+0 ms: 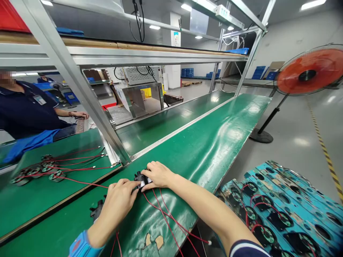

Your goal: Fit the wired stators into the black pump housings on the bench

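A small black plastic part [139, 177] with a whitish patch on its side sits at the green bench top. My left hand [120, 196] pinches its near side between thumb and fingertips. From the right, my right hand [158, 175] has its thumb and fingers closed on the same black cluster; whether this is one part or two side by side, I cannot tell. Red wires [164, 213] trail from beneath my right hand toward the bench's front edge. Another black plastic part [97, 210] is partly hidden behind my left wrist, which wears a blue band [85, 244].
Wired round metal parts [56, 175] lie on the left bench section. A metal frame post [88, 92] rises there. Blue trays [281, 200] holding black parts with red wires are at lower right. A fan [308, 75] stands beyond. Another person [29, 103] works at left.
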